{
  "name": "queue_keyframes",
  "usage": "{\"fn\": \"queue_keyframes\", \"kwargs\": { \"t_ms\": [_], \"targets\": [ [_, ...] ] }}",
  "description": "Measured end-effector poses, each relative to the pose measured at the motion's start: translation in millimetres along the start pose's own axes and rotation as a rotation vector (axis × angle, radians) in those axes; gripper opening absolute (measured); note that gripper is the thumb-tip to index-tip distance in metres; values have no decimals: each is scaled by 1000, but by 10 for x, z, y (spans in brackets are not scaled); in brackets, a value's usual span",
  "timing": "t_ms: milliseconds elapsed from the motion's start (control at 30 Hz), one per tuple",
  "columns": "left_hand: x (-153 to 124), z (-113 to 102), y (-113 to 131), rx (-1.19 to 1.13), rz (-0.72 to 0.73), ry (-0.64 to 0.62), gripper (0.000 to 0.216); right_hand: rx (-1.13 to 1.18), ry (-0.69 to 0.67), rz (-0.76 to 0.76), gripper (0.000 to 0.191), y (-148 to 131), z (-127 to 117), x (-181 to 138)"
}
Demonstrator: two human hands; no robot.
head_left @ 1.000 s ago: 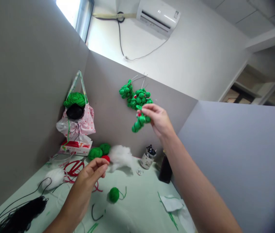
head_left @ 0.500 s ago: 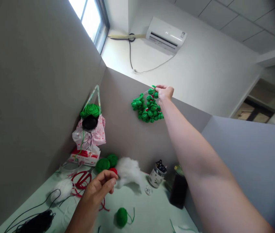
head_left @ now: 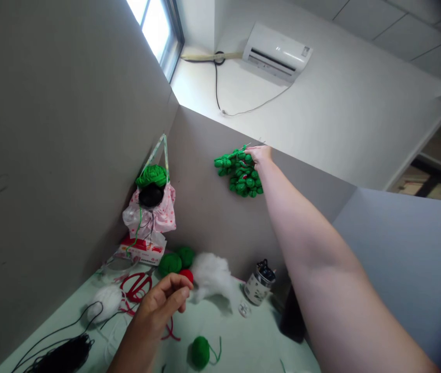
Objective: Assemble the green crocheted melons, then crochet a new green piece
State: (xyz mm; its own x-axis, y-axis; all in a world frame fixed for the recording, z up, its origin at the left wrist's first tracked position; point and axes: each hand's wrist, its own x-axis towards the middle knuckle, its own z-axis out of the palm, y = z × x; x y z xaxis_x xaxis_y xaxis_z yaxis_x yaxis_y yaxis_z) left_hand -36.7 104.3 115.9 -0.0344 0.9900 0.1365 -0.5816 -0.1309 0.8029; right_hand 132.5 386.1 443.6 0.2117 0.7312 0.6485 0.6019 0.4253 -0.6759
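Observation:
High on the grey partition hangs a bunch of small green crocheted pieces (head_left: 246, 181) with bits of red and white among them. My right hand (head_left: 259, 154) reaches up to the top of this bunch, its fingers closed on a green piece by a thin metal wire; the fingertips are partly hidden. Low over the table, my left hand (head_left: 168, 300) has its fingers curled, thumb towards the forefinger; whether anything small is between them does not show. Just behind its fingertips are a red ball (head_left: 186, 275) and white stuffing (head_left: 214, 277).
Green yarn balls (head_left: 170, 263), red-handled scissors (head_left: 137, 286), white yarn (head_left: 105, 303) and black yarn (head_left: 62, 355) lie on the pale table. A small green ball (head_left: 200, 352) sits in front. A pink dotted bag (head_left: 164, 207) hangs left; a pen jar (head_left: 258, 287) stands right.
My right hand has lowered slightly and turned against the top of the bunch; the green loop that stuck up at its fingertips no longer shows there. The left hand keeps its pose. The view has shifted slightly.

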Motion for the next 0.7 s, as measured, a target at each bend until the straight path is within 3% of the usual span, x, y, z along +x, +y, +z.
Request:
{"fn": "queue_keyframes", "kwargs": {
  "t_ms": [167, 300, 433, 500, 600, 700],
  "targets": [
    [-10, 6, 2, 24, 12, 32, 25, -36, -152, -128, 38, 43, -68, -219],
    [-77, 13, 78, 57, 18, 76, 20, -99, -212, -267, 14, 29, -244, -488],
    [-141, 7, 203, 46, 5, 40, 20, -158, -184, -350, 17, 23, -458, -891],
    [-148, -5, 242, 41, 20, 19, 19, -243, -177, -489, 22, 62, -556, -1193],
    [-151, -23, 275, 22, 79, 21, 15, -284, -294, -564, 15, 227, -655, -1825],
    [-170, -21, 323, 56, 115, 19, 12, -396, -534, -470, 16, 558, -694, -2590]
  ]
}}
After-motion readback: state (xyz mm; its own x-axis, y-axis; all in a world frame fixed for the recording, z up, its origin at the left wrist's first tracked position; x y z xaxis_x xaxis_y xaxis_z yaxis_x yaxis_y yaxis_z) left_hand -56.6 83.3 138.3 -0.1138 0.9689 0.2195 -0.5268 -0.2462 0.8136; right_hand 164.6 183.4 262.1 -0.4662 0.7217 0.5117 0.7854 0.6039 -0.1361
